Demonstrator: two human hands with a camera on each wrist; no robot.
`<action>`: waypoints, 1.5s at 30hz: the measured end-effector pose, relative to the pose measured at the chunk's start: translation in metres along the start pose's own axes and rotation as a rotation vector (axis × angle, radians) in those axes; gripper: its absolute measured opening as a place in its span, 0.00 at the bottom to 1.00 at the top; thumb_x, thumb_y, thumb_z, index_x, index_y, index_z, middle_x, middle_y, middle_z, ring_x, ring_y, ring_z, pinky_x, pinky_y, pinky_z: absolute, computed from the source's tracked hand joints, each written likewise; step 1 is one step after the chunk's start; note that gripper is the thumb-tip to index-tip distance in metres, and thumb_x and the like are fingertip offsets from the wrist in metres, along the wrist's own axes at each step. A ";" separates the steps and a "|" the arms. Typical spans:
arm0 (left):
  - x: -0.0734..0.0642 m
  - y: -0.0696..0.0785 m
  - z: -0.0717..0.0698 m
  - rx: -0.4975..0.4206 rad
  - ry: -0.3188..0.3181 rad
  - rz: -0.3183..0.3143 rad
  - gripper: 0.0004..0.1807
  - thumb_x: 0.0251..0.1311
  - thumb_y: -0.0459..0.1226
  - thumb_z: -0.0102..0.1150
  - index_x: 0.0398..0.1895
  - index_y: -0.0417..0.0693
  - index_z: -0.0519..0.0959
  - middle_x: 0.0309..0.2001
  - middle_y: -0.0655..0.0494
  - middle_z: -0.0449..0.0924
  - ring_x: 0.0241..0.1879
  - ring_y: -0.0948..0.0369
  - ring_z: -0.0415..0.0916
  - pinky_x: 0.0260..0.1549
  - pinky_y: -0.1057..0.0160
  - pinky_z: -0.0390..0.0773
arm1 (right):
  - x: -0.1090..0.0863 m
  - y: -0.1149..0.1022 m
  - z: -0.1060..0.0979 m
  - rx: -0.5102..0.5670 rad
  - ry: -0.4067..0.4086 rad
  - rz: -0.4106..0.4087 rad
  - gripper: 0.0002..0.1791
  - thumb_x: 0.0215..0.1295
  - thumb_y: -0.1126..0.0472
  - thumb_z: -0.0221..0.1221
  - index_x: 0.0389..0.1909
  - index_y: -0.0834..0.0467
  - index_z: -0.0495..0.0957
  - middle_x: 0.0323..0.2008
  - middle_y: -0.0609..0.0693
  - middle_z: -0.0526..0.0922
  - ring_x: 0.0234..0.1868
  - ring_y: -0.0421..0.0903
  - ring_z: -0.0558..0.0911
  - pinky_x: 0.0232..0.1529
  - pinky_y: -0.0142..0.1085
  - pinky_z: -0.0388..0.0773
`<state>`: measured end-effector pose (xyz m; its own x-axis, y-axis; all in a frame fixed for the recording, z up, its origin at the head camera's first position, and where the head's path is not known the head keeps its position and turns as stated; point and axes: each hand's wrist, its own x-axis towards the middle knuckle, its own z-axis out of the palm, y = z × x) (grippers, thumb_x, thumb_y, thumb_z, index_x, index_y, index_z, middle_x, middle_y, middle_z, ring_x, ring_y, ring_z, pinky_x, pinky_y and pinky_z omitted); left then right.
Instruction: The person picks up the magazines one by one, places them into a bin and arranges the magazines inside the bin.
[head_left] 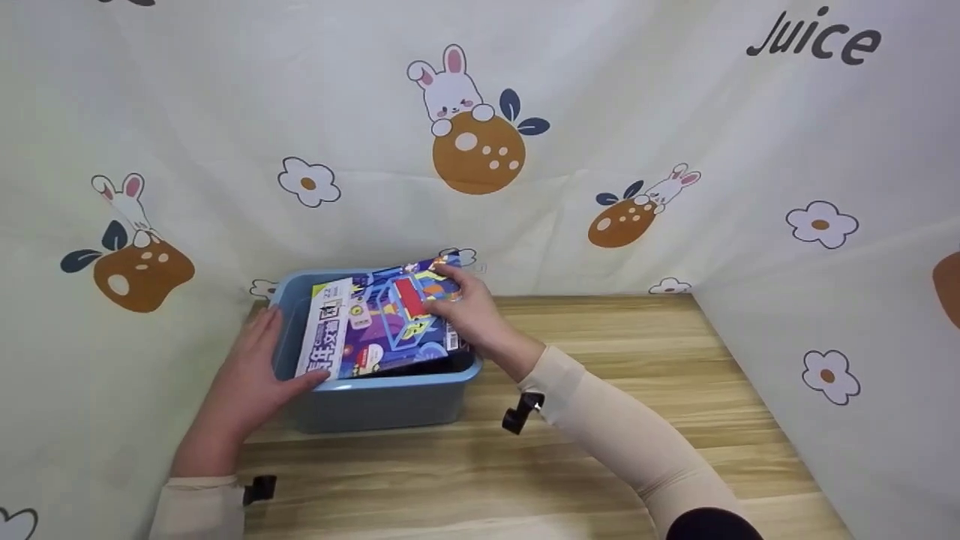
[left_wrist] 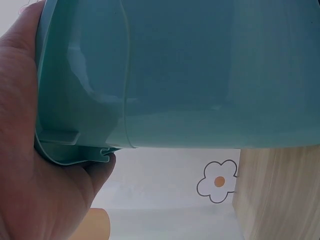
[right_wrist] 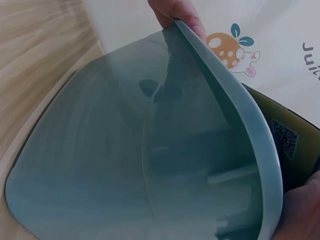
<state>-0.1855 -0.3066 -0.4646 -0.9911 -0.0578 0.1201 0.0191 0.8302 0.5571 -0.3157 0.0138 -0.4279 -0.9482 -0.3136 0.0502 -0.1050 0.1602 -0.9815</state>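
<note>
A blue plastic bin (head_left: 379, 405) stands on the wooden table against the back curtain. A book (head_left: 390, 319) with a colourful purple, blue and white cover lies tilted in the bin's mouth, its right side raised above the rim. My right hand (head_left: 480, 319) grips the book at its right side, thumb on the cover. At the bin's left front corner my left hand (head_left: 251, 375) holds the rim, the thumb lying over the front edge by the book. In the left wrist view, this hand (left_wrist: 30, 150) wraps the bin's rim (left_wrist: 47, 100). What lies under the book is hidden.
The wooden tabletop (head_left: 622, 397) extends right and forward of the bin. A pale curtain (head_left: 360, 97) printed with rabbits, oranges and flowers encloses the back and both sides, close behind and left of the bin. Each sleeve carries a small black clip (head_left: 523, 412) near the wrist.
</note>
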 end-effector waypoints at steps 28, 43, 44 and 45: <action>0.002 0.001 0.004 -0.004 0.010 0.016 0.75 0.58 0.76 0.68 0.92 0.41 0.43 0.90 0.35 0.37 0.88 0.32 0.34 0.72 0.17 0.53 | -0.006 0.002 0.005 0.097 0.030 -0.162 0.25 0.79 0.54 0.68 0.71 0.57 0.80 0.44 0.53 0.79 0.45 0.54 0.85 0.46 0.43 0.86; 0.007 0.004 0.002 0.009 0.021 0.053 0.73 0.60 0.76 0.67 0.91 0.40 0.44 0.90 0.35 0.39 0.87 0.31 0.36 0.71 0.16 0.53 | -0.015 0.023 -0.050 0.076 0.166 -0.161 0.06 0.79 0.63 0.66 0.50 0.60 0.83 0.38 0.49 0.79 0.36 0.45 0.74 0.31 0.30 0.72; 0.006 0.003 0.000 0.021 0.014 0.059 0.73 0.61 0.76 0.66 0.91 0.39 0.44 0.90 0.34 0.39 0.87 0.31 0.36 0.71 0.16 0.53 | -0.017 0.026 -0.056 0.078 0.170 -0.154 0.05 0.79 0.63 0.65 0.49 0.60 0.83 0.38 0.49 0.79 0.35 0.45 0.74 0.29 0.30 0.71; 0.006 0.003 -0.001 0.037 0.004 0.065 0.72 0.62 0.76 0.65 0.91 0.39 0.44 0.90 0.34 0.39 0.87 0.31 0.36 0.71 0.16 0.53 | -0.019 0.029 -0.063 0.080 0.174 -0.151 0.05 0.79 0.62 0.66 0.48 0.60 0.83 0.37 0.49 0.79 0.34 0.45 0.73 0.27 0.29 0.70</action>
<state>-0.1915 -0.3053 -0.4611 -0.9874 -0.0054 0.1584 0.0784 0.8520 0.5177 -0.3195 0.0834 -0.4455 -0.9618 -0.1610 0.2214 -0.2315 0.0471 -0.9717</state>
